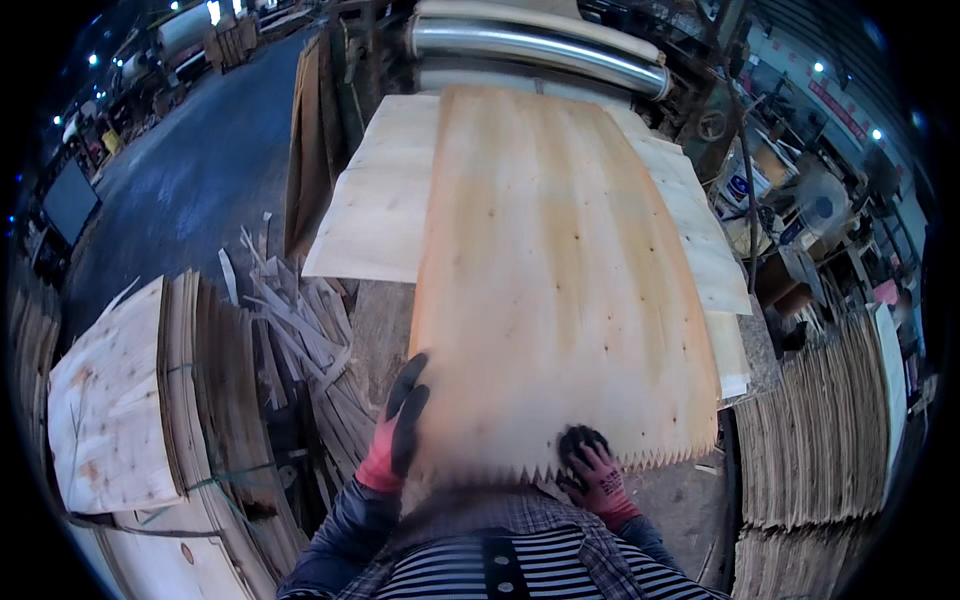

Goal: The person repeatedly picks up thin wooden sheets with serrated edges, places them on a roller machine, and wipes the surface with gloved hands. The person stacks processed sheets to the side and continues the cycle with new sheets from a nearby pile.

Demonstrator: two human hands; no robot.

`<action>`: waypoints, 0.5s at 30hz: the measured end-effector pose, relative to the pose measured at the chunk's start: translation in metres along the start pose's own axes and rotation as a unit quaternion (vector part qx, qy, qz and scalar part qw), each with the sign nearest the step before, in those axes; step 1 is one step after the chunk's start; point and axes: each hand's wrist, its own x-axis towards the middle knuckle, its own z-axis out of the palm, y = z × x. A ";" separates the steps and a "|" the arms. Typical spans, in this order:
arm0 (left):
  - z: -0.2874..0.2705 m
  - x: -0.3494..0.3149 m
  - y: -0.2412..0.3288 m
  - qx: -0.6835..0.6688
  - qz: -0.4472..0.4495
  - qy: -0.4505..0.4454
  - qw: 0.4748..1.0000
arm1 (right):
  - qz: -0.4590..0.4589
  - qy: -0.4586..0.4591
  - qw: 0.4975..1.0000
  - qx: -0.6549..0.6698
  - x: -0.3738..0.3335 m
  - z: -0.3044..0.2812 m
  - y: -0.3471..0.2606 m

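Note:
A long pale wood veneer sheet (560,270) with small dark knots and a jagged, saw-toothed near edge lies in front of me. My left hand (396,425), in a pink and black glove, rests against the sheet's left edge near its front corner, its fingers stretched out. At the near edge, my right hand (592,470) in a matching glove has its fingers bent over the sheet's border. Its thumb is hard to make out. Paler veneer sheets (375,190) lie beneath the long one and stick out on both sides.
A shiny metal roller (540,50) spans the far end. Bundled veneer stacks stand at left (110,390) and right (815,430). Wood scraps (290,310) are heaped left of the table (378,330). An upright brown board (305,140) stands beside the dark floor (200,170).

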 end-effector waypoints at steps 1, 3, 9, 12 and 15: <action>-0.009 -0.004 -0.020 -0.008 -0.006 0.006 1.000 | -0.004 -0.009 0.995 0.100 0.004 -0.002 0.000; -0.027 -0.012 -0.064 -0.028 -0.018 0.018 0.999 | -0.016 -0.023 0.955 0.294 0.016 -0.004 0.004; -0.047 -0.016 -0.102 -0.034 -0.073 0.012 0.997 | 0.157 0.083 0.979 -0.099 0.097 0.013 0.027; -0.045 -0.002 -0.090 -0.379 -0.278 0.038 0.882 | 0.135 0.111 0.977 -0.119 0.163 0.013 0.067; -0.064 -0.008 -0.123 -0.347 -0.300 -0.042 0.888 | 0.135 0.140 0.975 -0.112 0.243 -0.005 0.102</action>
